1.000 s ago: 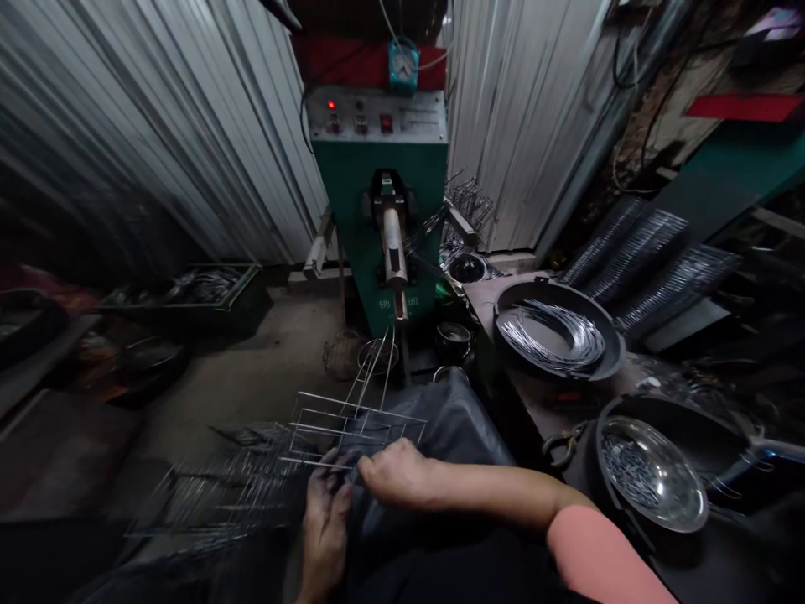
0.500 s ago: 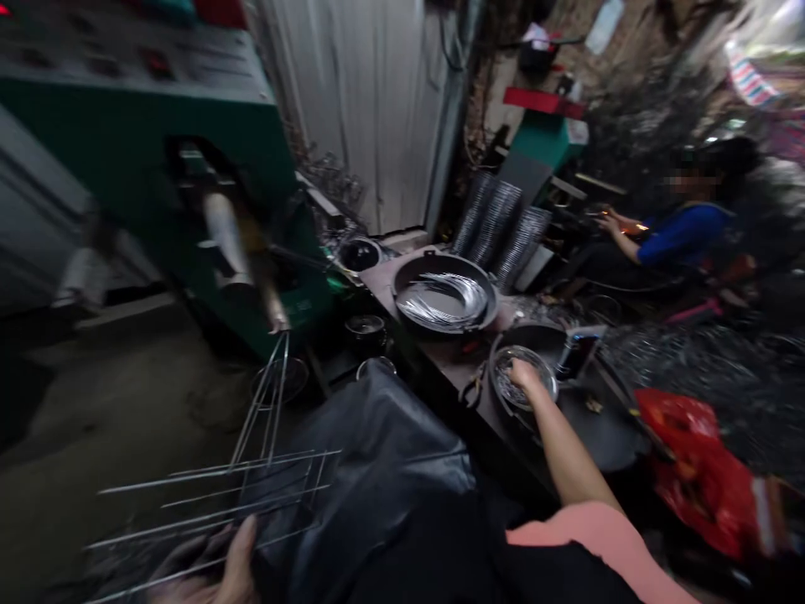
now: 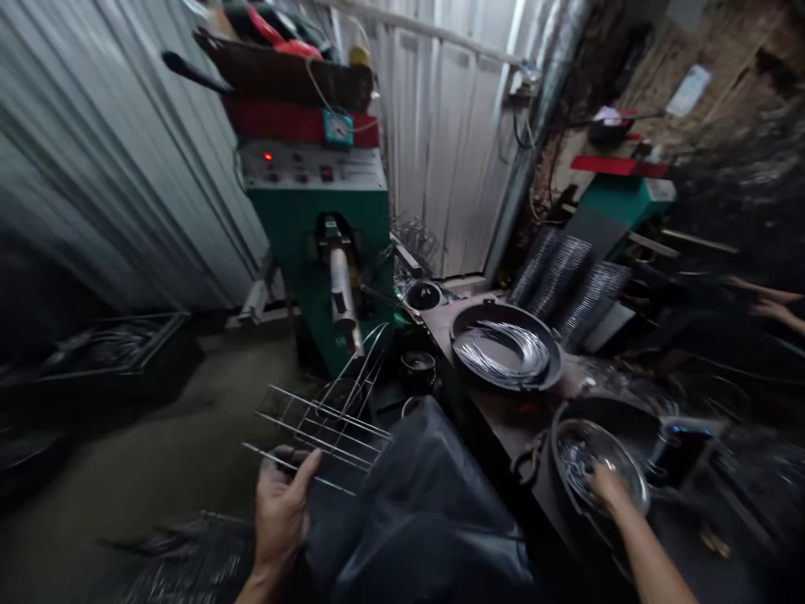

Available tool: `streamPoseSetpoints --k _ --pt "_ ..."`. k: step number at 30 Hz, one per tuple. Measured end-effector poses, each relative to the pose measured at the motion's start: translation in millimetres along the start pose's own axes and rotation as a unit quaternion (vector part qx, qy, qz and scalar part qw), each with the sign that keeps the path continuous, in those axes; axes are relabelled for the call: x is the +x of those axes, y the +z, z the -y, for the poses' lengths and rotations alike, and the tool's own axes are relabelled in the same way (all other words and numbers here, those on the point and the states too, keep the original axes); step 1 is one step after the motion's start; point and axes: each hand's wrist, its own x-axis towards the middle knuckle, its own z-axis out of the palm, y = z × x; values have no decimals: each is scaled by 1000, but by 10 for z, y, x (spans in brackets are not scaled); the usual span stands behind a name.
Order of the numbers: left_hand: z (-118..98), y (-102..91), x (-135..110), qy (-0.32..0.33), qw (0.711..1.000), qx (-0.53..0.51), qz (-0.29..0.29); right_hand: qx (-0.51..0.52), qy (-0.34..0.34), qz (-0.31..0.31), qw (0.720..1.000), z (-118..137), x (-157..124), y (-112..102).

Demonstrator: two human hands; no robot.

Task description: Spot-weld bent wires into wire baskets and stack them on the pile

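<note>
My left hand (image 3: 283,495) grips a wire rack (image 3: 327,440) by one of its rods, thumb on top. The rack is made of thin metal rods, with bent wires rising toward the tip of the green welding machine (image 3: 336,277). Over on the right, my right hand (image 3: 607,486) reaches into a round metal bowl (image 3: 636,474) of small shiny metal pieces (image 3: 575,453). Its fingertips are down among the pieces and blurred, so what they hold cannot be made out. The bowl sits in a larger dark pan (image 3: 559,411).
Beside the bowl stands a phone-like device (image 3: 682,453). A dark round pan (image 3: 462,323) on the bench holds curved wires (image 3: 503,352). Stacks of wire rings (image 3: 566,273) stand behind it. Dark sheeting (image 3: 433,503) covers my lap. At the right edge, a co-worker's arm (image 3: 780,312) shows.
My view has swung left and up, bringing the whole machine into sight. The wire rack in my left hand now sits higher and closer to the machine. My right hand stays in the bowl.
</note>
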Motion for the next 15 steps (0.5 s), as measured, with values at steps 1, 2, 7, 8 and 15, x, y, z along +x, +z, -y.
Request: streamPoseSetpoints --k 1,2,7,8,15 --pt "42 9 49 5 1000 -2 -1 -1 5 15 1000 -53 38 3" --pt "96 -3 82 6 1000 0 -4 -2 13 20 1000 -76 74 -7" --pt "412 -188 30 -34 999 23 -28 131 -83 -23 988 630 35 -220" --pt "457 -222 -8 -42 998 24 -32 186 -136 -16 973 936 -25 -237" --pt "542 -384 -231 -53 995 62 -53 322 -303 225 868 2617 -539 440"
